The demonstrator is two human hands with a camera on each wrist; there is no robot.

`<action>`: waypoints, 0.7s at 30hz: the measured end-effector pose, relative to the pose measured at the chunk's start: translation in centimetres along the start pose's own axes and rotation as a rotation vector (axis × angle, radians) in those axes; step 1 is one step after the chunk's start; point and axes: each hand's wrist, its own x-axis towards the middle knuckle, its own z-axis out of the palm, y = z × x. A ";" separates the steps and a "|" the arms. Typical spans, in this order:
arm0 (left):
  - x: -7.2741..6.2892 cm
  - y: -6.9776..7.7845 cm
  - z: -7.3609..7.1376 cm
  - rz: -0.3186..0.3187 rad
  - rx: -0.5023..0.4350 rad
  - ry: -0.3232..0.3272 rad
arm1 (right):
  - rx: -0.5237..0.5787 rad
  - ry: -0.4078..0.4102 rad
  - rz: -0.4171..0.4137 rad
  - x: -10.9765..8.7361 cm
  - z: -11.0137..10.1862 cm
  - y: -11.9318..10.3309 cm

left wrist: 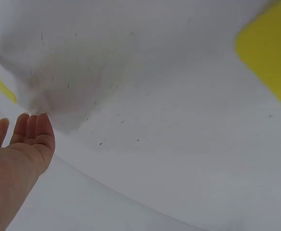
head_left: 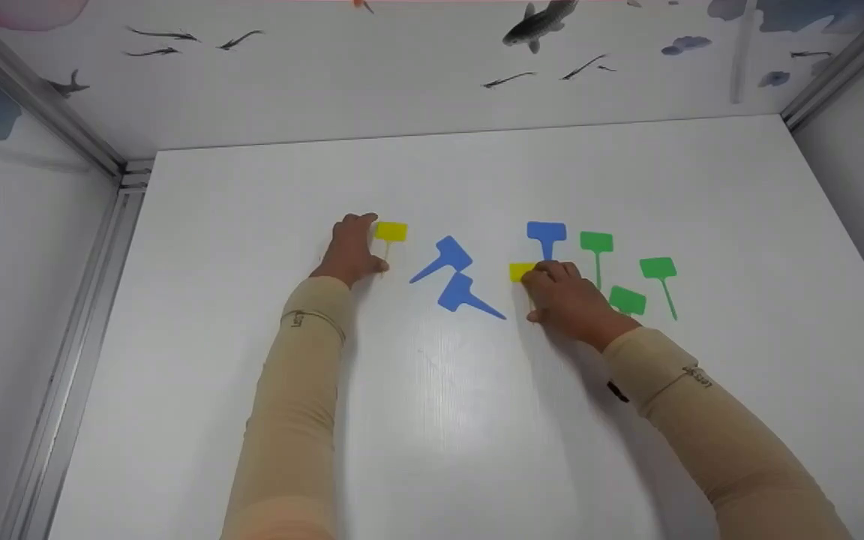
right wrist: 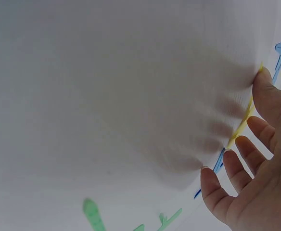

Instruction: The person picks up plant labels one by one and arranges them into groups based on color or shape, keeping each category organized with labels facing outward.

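Flat T-shaped plant labels lie on the white table. My left hand [head_left: 349,251] rests beside a yellow label [head_left: 392,232], fingertips by its head and thumb near the lower end of its stem. In the left wrist view those fingers are loosely extended. My right hand [head_left: 571,300] lies over another yellow label [head_left: 520,272] and hides part of it. Its fingers touch the head, with the thumb near the stem's tip; the right wrist view shows them spread along the yellow strip [right wrist: 241,126].
Between the hands lie two blue labels [head_left: 456,255], nearly touching. A third blue label [head_left: 547,231] is just beyond my right hand. Green labels [head_left: 597,241] lie to its right, one [head_left: 628,301] close by the wrist. Patterned walls surround the white table [head_left: 432,405].
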 end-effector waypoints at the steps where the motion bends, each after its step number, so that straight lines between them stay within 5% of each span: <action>1: 0.0 0.0 -0.1 0.002 0.005 -0.001 | -0.003 0.004 -0.004 0.0 0.0 0.0; 21: 0.1 0.6 -0.5 -0.082 0.042 -0.108 | 0.013 -0.011 -0.007 0.1 0.0 0.1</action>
